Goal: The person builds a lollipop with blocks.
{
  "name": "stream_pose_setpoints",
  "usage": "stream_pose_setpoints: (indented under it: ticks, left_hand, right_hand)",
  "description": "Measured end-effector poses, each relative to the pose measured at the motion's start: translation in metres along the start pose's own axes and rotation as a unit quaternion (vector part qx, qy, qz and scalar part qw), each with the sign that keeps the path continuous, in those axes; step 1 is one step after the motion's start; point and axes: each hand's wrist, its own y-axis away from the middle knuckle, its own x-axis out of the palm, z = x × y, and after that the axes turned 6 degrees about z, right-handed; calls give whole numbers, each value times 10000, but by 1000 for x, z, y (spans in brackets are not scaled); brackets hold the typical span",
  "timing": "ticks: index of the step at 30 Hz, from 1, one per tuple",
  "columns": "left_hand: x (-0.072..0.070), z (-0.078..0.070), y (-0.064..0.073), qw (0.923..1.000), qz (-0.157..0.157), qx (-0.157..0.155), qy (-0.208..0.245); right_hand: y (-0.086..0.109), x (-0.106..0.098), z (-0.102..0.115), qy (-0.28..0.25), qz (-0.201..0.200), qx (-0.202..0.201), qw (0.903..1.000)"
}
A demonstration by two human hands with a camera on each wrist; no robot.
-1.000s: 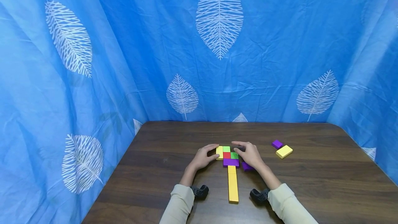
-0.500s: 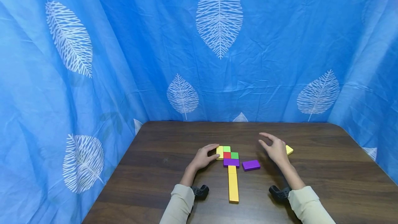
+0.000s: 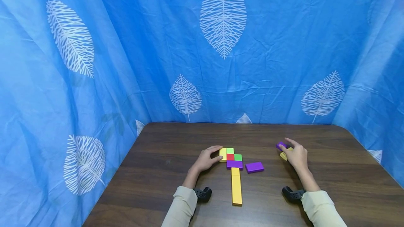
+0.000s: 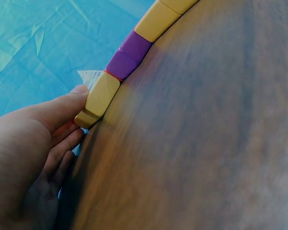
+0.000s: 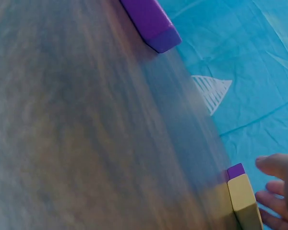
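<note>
My left hand (image 3: 204, 159) holds the end of a yellow block (image 3: 222, 154), thumb on its near side and fingers reaching behind it, as the left wrist view also shows. This block sits in a flat row of blocks: light green (image 3: 230, 150), red (image 3: 230, 157), green (image 3: 238, 157) and a purple bar (image 3: 235, 164). Off to the right, my right hand (image 3: 296, 155) hangs with spread fingers over a small purple block (image 3: 281, 145) and a yellow block (image 3: 283, 156). In the right wrist view its thumb (image 5: 273, 165) stands apart from the small purple block.
A yellow strip (image 3: 236, 188) of end-to-end blocks runs from the purple bar towards me. One loose purple block (image 3: 254, 167) lies right of that bar. Behind the brown wooden table (image 3: 176, 134) hangs a blue curtain (image 3: 271, 62) with white leaves.
My right hand has left the green block and moved right to the small purple and yellow blocks, uncovering the loose purple block. My left hand has stayed on its yellow block.
</note>
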Motion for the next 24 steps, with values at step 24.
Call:
stream_pose_setpoints:
  ticks: [24]
  left_hand:
    - [0,1,1,10000,36,61,53]
  right_hand:
    - [-1,5,20,6,126,-57,9999]
